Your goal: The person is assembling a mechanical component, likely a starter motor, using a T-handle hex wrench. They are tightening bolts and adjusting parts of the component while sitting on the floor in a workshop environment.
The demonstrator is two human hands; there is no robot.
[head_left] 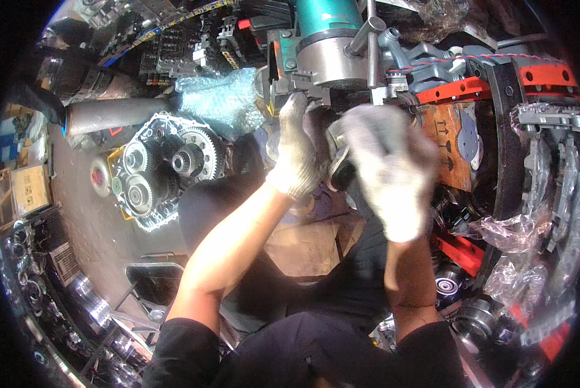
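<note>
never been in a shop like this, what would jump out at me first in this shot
First the two hands in white knit gloves at the centre, the left hand and the right hand closed around a round metal part under a grey and teal machine. To the left, an open gear housing shows shiny toothed wheels. On the right, red brackets and clear plastic wrapping stand out.

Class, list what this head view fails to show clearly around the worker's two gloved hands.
- Round metal part: mostly hidden between the left hand and right hand; its kind is unclear.
- Right hand: motion-blurred, so its grip is unreadable.
- Green machine: cut off by the top edge.
- Gear housing: teeth too small to count.
</note>
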